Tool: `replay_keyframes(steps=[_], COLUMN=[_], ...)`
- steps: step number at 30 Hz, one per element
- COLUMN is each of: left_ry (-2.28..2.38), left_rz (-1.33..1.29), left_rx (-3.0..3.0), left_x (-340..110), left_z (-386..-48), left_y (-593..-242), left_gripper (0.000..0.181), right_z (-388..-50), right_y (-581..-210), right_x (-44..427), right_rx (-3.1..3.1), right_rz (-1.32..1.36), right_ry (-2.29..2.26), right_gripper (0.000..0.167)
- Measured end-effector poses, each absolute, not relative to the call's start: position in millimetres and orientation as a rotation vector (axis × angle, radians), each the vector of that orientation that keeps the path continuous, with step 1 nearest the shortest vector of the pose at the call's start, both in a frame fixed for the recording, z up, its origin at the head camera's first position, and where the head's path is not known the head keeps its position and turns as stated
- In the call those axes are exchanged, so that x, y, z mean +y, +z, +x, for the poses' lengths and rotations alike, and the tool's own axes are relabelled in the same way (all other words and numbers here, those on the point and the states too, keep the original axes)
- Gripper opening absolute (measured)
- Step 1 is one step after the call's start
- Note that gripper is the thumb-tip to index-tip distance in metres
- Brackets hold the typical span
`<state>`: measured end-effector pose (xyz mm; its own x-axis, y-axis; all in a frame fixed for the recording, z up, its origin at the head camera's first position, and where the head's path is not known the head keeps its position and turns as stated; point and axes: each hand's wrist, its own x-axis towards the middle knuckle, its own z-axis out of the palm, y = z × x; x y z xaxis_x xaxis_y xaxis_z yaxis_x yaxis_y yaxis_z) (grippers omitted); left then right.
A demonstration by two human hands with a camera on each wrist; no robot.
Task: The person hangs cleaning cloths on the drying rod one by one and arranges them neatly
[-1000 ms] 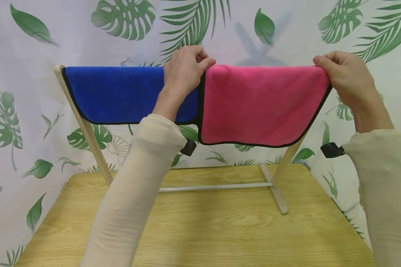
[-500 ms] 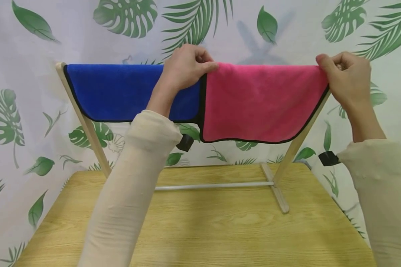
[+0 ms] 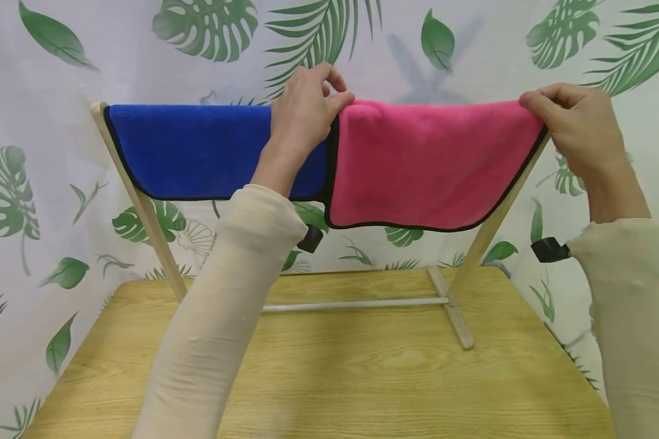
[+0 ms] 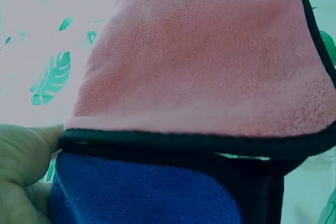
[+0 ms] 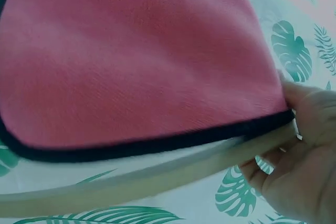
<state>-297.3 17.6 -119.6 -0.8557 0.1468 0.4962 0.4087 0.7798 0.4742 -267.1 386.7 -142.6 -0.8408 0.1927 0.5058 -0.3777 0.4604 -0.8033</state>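
Note:
A pink towel (image 3: 434,164) with black edging hangs folded over the top of a wooden rack (image 3: 486,244). My left hand (image 3: 304,113) pinches its top fold at the left end, where it meets a blue towel (image 3: 198,152). At the fold's right end, my right hand (image 3: 584,128) pinches the pink towel beside the rack's right post. The blue towel, also black-edged, drapes over the rack's left half, partly behind my left wrist. In the left wrist view, the thumb (image 4: 31,150) lies at the pink towel's black edge. The rack's top bar is hidden under the towels.
The rack stands on a wood-grain table (image 3: 362,378); a white lower bar (image 3: 357,305) joins its sides. Its right foot (image 3: 456,323) points forward. A leaf-patterned cloth backdrop (image 3: 115,49) hangs close behind.
The pink towel's front lower edge has risen slightly, and its top now slopes up toward the right hand. The right hand has shifted slightly right; the left hand's upper fingers have lifted.

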Motion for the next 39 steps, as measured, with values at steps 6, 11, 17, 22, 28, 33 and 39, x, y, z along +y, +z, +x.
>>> replay_keyframes(steps=[6, 11, 17, 22, 28, 33, 39], left_ry=[-0.797, -0.807, -0.863, -0.781, -0.748, -0.773, -0.768], left_rz=[-0.457, -0.631, -0.792, -0.723, -0.531, -0.470, -0.474], left_rx=[-2.554, -2.633, -2.639, -2.630, -2.615, -2.596, -2.588], left_x=[12, 1, -5, 1, 11, 14, 12], left_z=[-297, -296, -297, -298, -298, -298, -299], left_y=[-120, -114, -111, -113, -114, -116, -118], left_gripper=[0.028, 0.035, 0.028, 0.027, 0.030, 0.029, 0.027], right_z=[-273, -276, -275, -267, -268, -270, -272], right_y=[-136, -142, -155, -164, -167, -157, -147], right_x=[381, 380, 380, 385, 387, 384, 380], right_rx=[-2.244, -2.172, -2.012, -1.933, -1.794, -1.743, -1.842], right_rz=[0.042, 0.036, 0.132, 0.342, 0.451, 0.326, 0.232], right_ry=[1.241, 1.073, 1.080, 1.368, 1.661, 1.762, 1.715], right_gripper=[0.020, 0.038, 0.021, 0.019, 0.022, 0.015, 0.016])
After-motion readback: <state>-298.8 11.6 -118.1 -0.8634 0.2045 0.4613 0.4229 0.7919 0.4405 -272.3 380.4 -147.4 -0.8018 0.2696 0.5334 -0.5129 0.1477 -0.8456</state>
